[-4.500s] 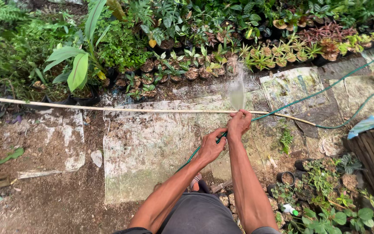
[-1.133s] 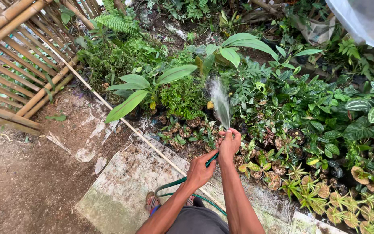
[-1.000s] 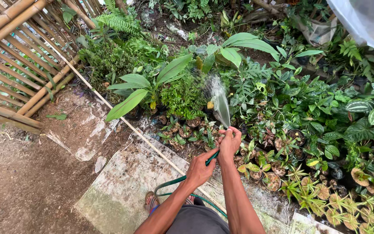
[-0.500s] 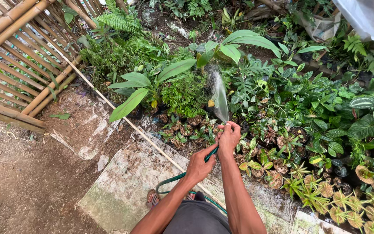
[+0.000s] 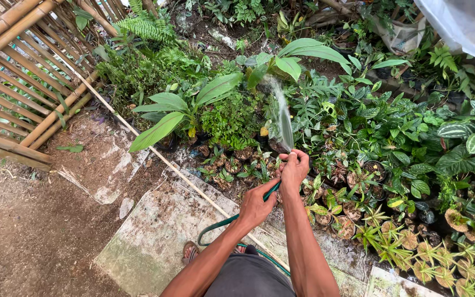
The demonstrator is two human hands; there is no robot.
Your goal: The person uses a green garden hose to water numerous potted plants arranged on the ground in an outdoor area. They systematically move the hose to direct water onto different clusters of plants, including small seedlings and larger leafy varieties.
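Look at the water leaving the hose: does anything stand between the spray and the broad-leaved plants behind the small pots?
Nothing visible blocks it. The right hand pinches the end of the green hose, the left hand grips it lower down, and the spray arcs freely over the small pots to the broad-leaved plants.

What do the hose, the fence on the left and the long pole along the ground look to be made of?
The green hose looks like flexible rubber or plastic: smooth and curving. The fence looks like bamboo, tan round canes with split slats. The long pole seems thin pale bamboo or cane; too slender to be sure.
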